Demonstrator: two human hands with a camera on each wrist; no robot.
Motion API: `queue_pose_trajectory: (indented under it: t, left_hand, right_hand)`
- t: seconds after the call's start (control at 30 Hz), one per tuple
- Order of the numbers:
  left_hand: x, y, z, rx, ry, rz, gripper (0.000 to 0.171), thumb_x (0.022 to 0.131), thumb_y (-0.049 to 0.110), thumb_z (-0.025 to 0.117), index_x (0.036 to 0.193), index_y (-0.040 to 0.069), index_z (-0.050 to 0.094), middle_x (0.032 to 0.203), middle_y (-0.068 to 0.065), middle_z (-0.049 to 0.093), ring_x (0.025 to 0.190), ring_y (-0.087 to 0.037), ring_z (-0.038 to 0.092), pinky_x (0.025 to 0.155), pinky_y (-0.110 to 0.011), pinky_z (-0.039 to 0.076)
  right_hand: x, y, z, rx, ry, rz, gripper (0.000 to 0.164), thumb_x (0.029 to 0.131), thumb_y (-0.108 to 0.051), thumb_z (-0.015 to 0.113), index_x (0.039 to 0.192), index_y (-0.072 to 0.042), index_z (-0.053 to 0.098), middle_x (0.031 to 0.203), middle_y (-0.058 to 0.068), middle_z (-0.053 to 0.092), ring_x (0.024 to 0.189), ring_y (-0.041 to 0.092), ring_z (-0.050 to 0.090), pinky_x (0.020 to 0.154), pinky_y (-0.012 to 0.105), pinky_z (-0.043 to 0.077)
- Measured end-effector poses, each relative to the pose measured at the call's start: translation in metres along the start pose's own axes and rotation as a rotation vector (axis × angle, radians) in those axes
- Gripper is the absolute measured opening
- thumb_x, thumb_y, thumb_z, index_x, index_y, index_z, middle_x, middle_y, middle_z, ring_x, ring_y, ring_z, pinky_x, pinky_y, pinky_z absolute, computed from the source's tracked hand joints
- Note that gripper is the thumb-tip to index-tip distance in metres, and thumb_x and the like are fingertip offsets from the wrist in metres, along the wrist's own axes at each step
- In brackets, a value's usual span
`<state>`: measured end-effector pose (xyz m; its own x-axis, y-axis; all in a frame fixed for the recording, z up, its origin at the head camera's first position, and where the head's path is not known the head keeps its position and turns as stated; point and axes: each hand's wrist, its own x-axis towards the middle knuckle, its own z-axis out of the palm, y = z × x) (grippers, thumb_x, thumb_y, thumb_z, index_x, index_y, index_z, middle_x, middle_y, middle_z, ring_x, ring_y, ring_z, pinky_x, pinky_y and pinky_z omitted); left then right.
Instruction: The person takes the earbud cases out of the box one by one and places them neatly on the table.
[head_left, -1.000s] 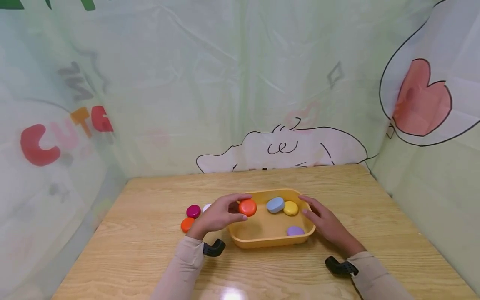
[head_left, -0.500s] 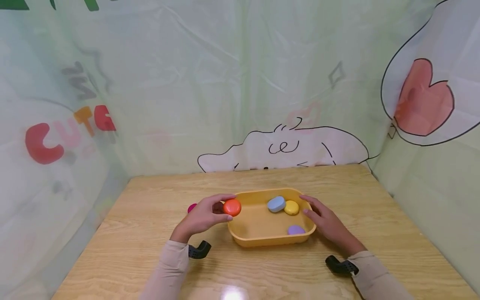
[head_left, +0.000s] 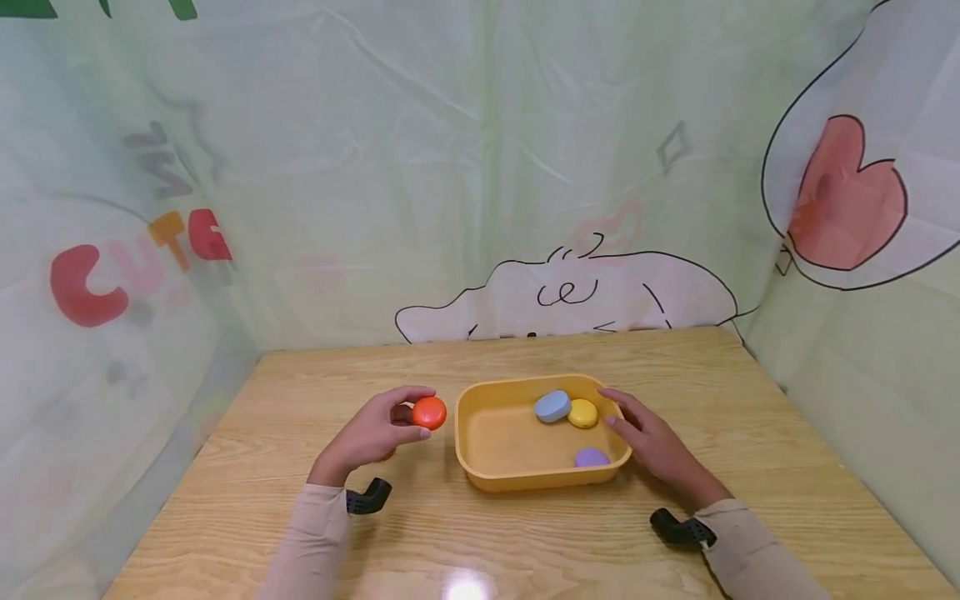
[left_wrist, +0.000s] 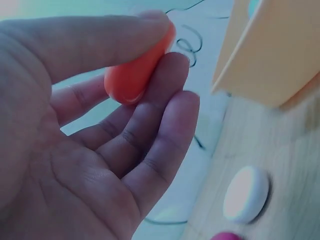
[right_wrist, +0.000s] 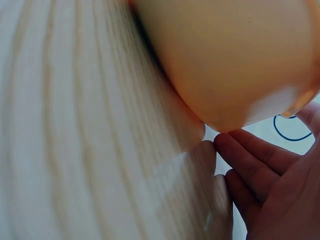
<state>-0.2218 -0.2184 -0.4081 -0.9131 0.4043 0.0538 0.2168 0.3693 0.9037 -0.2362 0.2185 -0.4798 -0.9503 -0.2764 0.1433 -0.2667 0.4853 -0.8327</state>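
My left hand [head_left: 369, 433] pinches a glossy red-orange rounded disc [head_left: 430, 412] between thumb and fingers, left of the yellow plastic box [head_left: 491, 481]. Seen from the left wrist, the disc [left_wrist: 131, 80] is pebble-thick, with the thumb on one side and fingers on the other. My right hand [head_left: 658, 446] holds the box at its right end, thumb over the rim. In the right wrist view its fingers [right_wrist: 250, 160] lie against the outside of the box wall [right_wrist: 225, 60]. Inside the box are a blue oval piece [head_left: 552, 406], a yellow disc [head_left: 582, 413] and a purple disc [head_left: 592, 457].
A white disc [left_wrist: 246, 194] and a magenta piece [left_wrist: 226, 236] lie on the table near the left hand; in the head view that hand hides them. The wooden table [head_left: 465, 533] meets a printed fabric backdrop [head_left: 360, 183] behind and at the sides.
My left hand has moved left with the red-orange disc, from over the box to beside it, covering the loose pieces on the table. The right hand and box have stayed put.
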Motion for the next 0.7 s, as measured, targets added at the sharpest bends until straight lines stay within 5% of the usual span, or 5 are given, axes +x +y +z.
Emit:
queue_pose_trajectory:
  t: [0.2,0.7]
  left_hand:
    - [-0.005,-0.008,-0.014,-0.031,0.032,-0.052,0.055,0.089,0.012,0.076,0.14,0.009,0.055,0.128,-0.009,0.061,0.106,-0.024,0.065,0.088,-0.037,0.054]
    - [-0.004,-0.041,-0.024,0.119,0.012,-0.131,0.048,0.085,0.007,0.078,0.13,0.012,0.062,0.115,-0.006,0.064,0.1,-0.024,0.06,0.089,-0.038,0.05]
  right_hand:
    - [0.001,-0.001,0.0,-0.004,0.001,-0.008,0.052,0.106,-0.03,0.051,0.154,-0.014,0.037,0.16,0.018,0.029,0.146,0.046,0.022,0.111,0.065,0.022]
    - [-0.001,-0.001,0.0,-0.001,-0.002,-0.005,0.052,0.106,-0.029,0.051,0.154,-0.014,0.036,0.16,0.019,0.028,0.146,0.047,0.023,0.111,0.065,0.023]
